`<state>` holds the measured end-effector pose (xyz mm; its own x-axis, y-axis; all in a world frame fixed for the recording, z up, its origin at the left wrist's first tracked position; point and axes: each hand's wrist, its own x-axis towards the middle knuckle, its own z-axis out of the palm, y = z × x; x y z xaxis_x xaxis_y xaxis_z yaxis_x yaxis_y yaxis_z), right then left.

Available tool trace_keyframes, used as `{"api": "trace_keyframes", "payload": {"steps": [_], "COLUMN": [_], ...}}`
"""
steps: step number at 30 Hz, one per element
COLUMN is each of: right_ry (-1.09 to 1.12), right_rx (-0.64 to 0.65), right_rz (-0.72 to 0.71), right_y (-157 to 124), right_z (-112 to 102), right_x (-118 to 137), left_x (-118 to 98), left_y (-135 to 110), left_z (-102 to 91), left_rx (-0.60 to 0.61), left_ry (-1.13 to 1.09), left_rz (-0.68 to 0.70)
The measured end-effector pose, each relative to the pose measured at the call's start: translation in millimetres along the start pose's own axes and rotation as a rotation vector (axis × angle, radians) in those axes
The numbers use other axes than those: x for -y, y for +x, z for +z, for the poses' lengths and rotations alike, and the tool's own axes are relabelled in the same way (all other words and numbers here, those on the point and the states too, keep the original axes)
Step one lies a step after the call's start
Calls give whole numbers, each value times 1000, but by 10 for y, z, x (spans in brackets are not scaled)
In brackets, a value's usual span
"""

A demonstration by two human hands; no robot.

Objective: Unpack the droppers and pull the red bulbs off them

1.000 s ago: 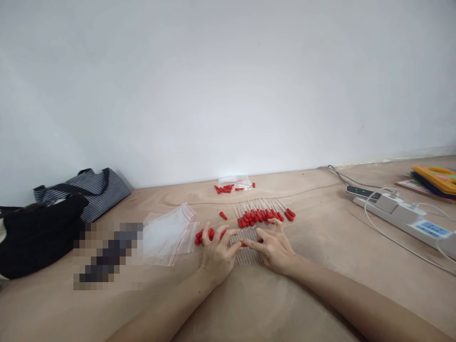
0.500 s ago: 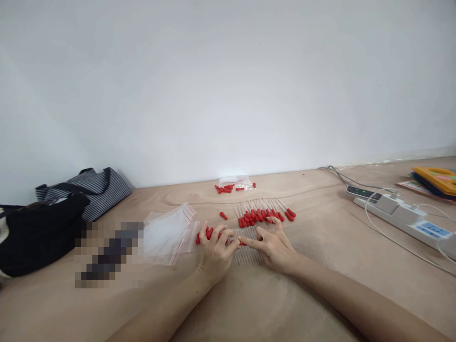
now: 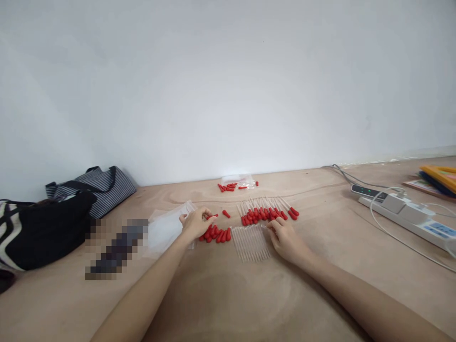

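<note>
My left hand [image 3: 195, 222] sits out to the left, over the near edge of the clear bags [image 3: 164, 229], with its fingers curled around one red cap [image 3: 211, 216] pinched at the fingertips. Just below and to the right of that hand lies a small heap of loose caps [image 3: 216, 234], touching one another on the worktop [image 3: 228, 294]. One more single cap [image 3: 226, 213] lies alone a little farther back.

My right hand [image 3: 285, 237] rests on the worktop at the right edge of the row of bare tubes [image 3: 251, 242], which lie side by side, pointing away from me, between my two hands. Its fingers are bent and the tips reach the far right corner of that row; whether they actually grip a tube I cannot tell.

Behind the bare tubes is a second row, the finished droppers [image 3: 268, 211], fanned out with their red ends toward me and their clear tips toward the wall. Farther back, near the wall, a small bag [image 3: 238, 180] lies with a few more caps scattered beside it.

Off to the left stand a striped bag [image 3: 96, 187] and a black bag [image 3: 42, 228], near each other. To the right, well apart from my hands, a power strip [image 3: 402, 211] lies with cables running off it, and a stack of coloured folders [image 3: 440, 175] sits at the far right edge.
</note>
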<state>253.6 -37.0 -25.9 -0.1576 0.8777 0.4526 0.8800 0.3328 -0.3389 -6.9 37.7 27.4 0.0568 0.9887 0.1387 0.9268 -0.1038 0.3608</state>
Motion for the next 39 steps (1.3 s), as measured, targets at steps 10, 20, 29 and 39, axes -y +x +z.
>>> {"api": "trace_keyframes", "payload": {"steps": [10, 20, 29, 39], "right_ry": [9, 121, 174, 127], "right_rx": [78, 71, 74, 34], "right_rz": [227, 179, 193, 150], "right_y": [33, 64, 55, 58], "right_z": [15, 46, 47, 39], "right_x": [19, 65, 81, 66], "left_x": [18, -147, -68, -1], "left_y": [355, 522, 531, 515], "left_z": [128, 188, 27, -67], "left_rx": [178, 242, 390, 399], "left_ry": [-3, 113, 170, 57], "left_rz": [144, 420, 456, 373]}}
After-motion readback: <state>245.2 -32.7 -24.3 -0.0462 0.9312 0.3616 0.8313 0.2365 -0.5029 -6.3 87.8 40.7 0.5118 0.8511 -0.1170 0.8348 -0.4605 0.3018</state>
